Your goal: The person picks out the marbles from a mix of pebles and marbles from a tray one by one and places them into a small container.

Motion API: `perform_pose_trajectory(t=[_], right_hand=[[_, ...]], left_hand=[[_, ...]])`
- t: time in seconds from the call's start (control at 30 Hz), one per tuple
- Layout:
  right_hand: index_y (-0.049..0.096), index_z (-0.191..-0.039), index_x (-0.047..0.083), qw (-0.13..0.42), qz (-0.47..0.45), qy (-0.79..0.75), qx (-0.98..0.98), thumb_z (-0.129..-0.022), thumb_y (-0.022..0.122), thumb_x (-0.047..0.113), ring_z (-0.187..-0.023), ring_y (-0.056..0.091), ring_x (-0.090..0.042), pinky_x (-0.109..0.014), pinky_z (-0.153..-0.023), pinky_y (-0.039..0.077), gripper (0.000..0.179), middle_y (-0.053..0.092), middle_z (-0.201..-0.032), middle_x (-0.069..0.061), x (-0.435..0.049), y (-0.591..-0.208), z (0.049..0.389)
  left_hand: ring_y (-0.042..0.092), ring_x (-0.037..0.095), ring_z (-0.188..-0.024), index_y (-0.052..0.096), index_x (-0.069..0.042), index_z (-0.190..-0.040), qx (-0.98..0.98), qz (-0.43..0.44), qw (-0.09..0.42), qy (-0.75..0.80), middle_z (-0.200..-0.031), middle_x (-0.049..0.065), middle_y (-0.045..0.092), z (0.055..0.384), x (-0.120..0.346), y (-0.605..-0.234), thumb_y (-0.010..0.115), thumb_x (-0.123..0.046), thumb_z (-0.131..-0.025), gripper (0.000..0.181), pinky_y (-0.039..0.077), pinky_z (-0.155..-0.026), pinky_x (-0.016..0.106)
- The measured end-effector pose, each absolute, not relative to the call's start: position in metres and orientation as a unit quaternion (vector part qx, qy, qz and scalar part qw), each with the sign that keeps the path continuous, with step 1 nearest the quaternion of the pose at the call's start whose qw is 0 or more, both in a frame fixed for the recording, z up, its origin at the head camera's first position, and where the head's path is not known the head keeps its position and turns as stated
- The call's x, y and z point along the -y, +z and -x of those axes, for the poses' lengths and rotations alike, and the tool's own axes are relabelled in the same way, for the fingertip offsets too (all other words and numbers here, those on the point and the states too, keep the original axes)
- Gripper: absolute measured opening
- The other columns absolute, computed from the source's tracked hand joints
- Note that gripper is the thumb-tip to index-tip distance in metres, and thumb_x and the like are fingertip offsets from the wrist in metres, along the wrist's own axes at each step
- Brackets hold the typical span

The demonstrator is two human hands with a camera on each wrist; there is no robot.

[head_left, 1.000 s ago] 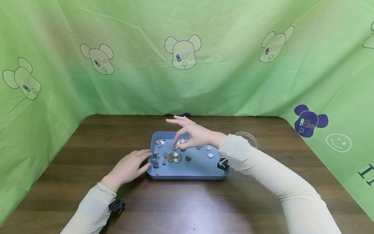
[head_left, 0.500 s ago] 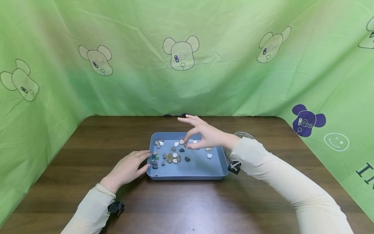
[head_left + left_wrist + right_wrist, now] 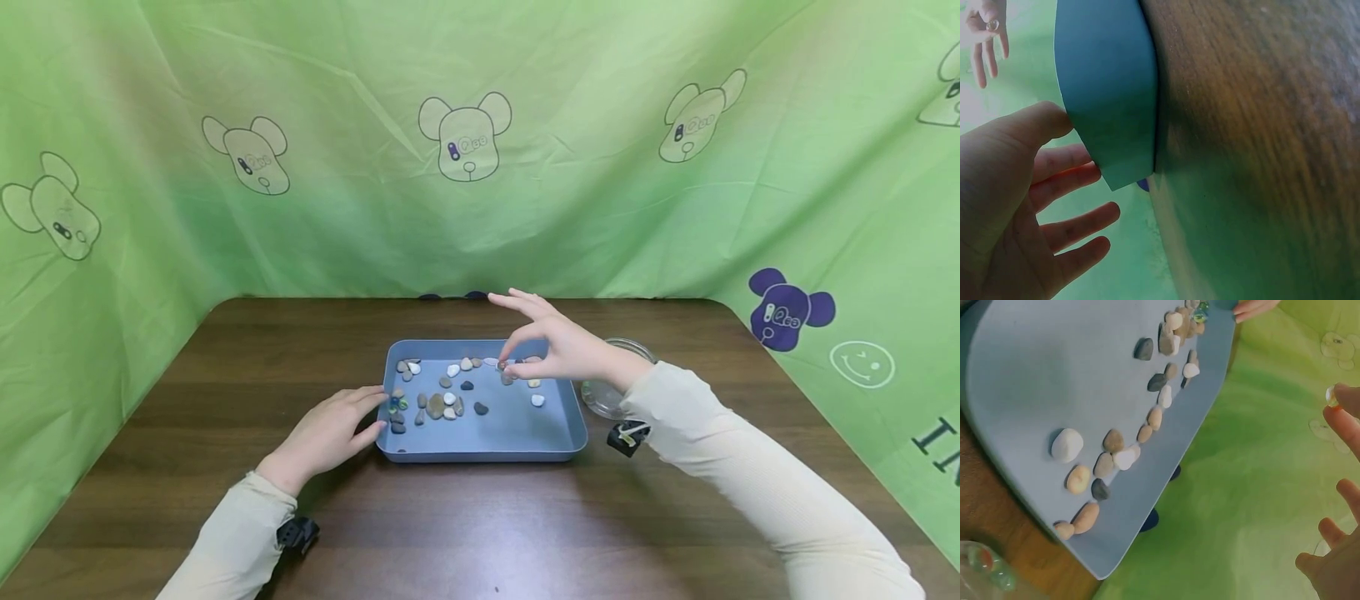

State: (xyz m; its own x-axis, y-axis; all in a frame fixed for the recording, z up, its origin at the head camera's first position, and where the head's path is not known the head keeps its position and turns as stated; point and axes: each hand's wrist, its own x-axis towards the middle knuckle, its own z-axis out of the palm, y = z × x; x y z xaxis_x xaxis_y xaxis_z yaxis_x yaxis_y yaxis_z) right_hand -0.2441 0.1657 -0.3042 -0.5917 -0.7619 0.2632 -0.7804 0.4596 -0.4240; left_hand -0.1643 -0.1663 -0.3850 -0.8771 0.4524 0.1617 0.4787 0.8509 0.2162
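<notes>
Above the back right part of a blue tray (image 3: 517, 437), my right hand (image 3: 558, 343) pinches a clear glass marble (image 3: 1331, 397) between thumb and index finger. Its other fingers spread away from the marble. My left hand (image 3: 327, 433) touches the tray's left rim with thumb and fingertips, its fingers loosely extended. Pebbles in white, tan and grey lie on the tray floor, among them a white pebble (image 3: 1067, 445) and a dark grey pebble (image 3: 481, 408). Some glass marbles (image 3: 397, 403) sit among stones near the left rim.
A round clear glass container (image 3: 600, 402) stands on the wooden table (image 3: 465, 533), just right of the tray. Glass marbles (image 3: 1002, 579) show inside it. A green printed cloth (image 3: 360, 225) encloses the table's back and sides.
My right hand has moved rightward over the tray with the marble, uncovering pebbles at the back middle and more of the glass container. The left hand stays at the left rim.
</notes>
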Motion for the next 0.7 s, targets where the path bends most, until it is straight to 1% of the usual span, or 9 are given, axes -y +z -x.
perform_pose_trajectory(t=[0.23, 0.43, 0.7], right_hand=[[0.071, -0.083, 0.028, 0.052, -0.442, 0.276, 0.852, -0.077, 0.074, 0.018, -0.144, 0.015, -0.037, -0.062, -0.112, 0.014, 0.012, 0.033, -0.151, -0.012, -0.183, -0.307, 0.243], [0.071, -0.083, 0.027, 0.077, -0.425, 0.284, 0.856, -0.075, 0.076, 0.014, -0.142, 0.017, -0.041, -0.065, -0.11, 0.015, 0.016, 0.034, -0.149, -0.014, -0.2, -0.309, 0.242], [0.071, -0.083, 0.026, 0.096, -0.396, 0.302, 0.862, -0.074, 0.077, 0.011, -0.142, 0.018, -0.041, -0.066, -0.108, 0.016, 0.019, 0.036, -0.148, -0.014, -0.222, -0.314, 0.24]], left_hand=[[0.053, 0.033, -0.122, 0.056, -0.001, -0.128, 0.96, 0.244, 0.052, -0.125, -0.133, 0.014, 0.055, 0.165, 0.166, -0.385, 0.058, -0.027, -0.091, 0.045, 0.042, -0.102, 0.047], [0.053, 0.032, -0.122, 0.056, -0.002, -0.128, 0.96, 0.243, 0.054, -0.125, -0.133, 0.014, 0.055, 0.165, 0.166, -0.386, 0.058, -0.027, -0.091, 0.045, 0.043, -0.102, 0.046], [0.053, 0.032, -0.122, 0.055, -0.002, -0.128, 0.961, 0.243, 0.049, -0.126, -0.133, 0.014, 0.055, 0.165, 0.166, -0.386, 0.057, -0.027, -0.091, 0.045, 0.043, -0.102, 0.047]])
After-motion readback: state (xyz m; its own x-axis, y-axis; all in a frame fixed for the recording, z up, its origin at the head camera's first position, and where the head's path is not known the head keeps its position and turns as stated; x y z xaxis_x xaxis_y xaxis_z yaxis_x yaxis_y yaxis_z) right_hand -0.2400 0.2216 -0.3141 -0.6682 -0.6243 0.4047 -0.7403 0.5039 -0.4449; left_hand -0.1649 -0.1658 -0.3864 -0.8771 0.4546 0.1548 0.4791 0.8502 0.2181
